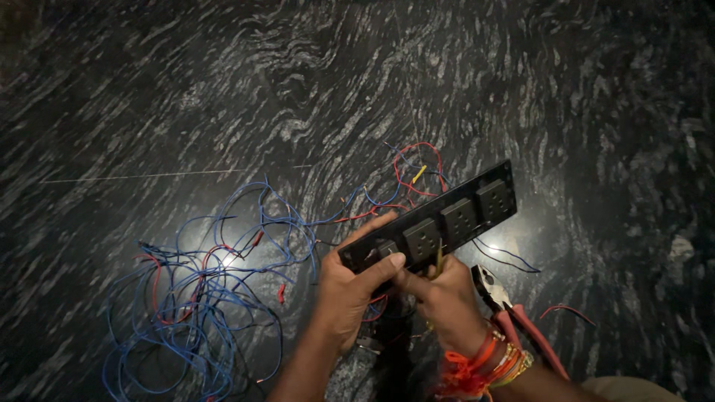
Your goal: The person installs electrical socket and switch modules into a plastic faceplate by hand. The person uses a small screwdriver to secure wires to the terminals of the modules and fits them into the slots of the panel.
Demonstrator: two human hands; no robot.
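Gripping the near end of a long black plastic socket panel (436, 222), my left hand (348, 290) wraps it from below, thumb pressed flat across its face and fingers curled behind. The panel tilts up and away to the right, held clear of the floor, with square moulded sockets in a row along it. My right hand (445, 299) sits just beside the left under the panel's lower edge, fingers pinched together around a thin yellowish tool or wire end (439, 260); I cannot tell which. A bundle of orange and red thread bands with a beaded bracelet (488, 361) circles that wrist. Just right of the wrist lie pliers with red rubbery handles and dull metal jaws (514, 316), resting on the floor. Thin red and blue wires (417, 175) loop out behind the panel's far side. To my left spreads a loose tangle of blue and red insulated wire (201, 298). Everything rests on a glossy black stone floor with white streaky veins (149, 89).
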